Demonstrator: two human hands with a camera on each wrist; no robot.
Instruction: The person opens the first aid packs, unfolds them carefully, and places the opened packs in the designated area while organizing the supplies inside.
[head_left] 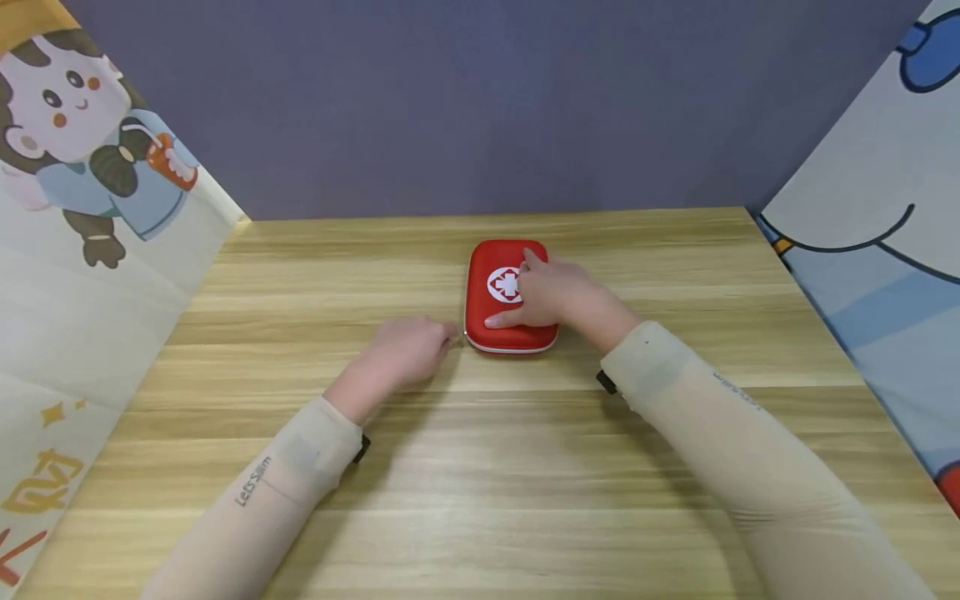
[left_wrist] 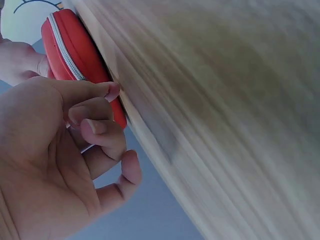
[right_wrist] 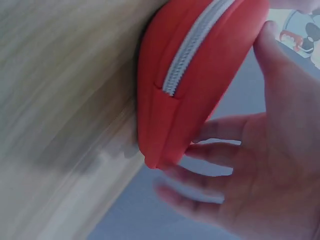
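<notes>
A red zippered first-aid case (head_left: pixel 487 312) with a white cross emblem lies on the wooden table. At its near left corner is my left hand (head_left: pixel 408 350), fingers curled, thumb and index pinching at the zipper pull, which the fingers hide. The left wrist view shows the grey zipper (left_wrist: pixel 62 47) running down the case side to that hand (left_wrist: pixel 55 135). My right hand (head_left: pixel 551 292) presses on the lid's right part, its thumb stretched across the lid below the emblem. In the right wrist view, the right hand's fingers (right_wrist: pixel 215 155) are spread along the case edge; the zipper (right_wrist: pixel 192 47) is closed there.
The wooden tabletop (head_left: pixel 480 475) extends around the case. A grey-purple wall panel (head_left: pixel 480 108) stands behind it. Cartoon-printed panels flank the table on the left (head_left: pixel 112 292) and right (head_left: pixel 862 167). Light sleeves cover both forearms.
</notes>
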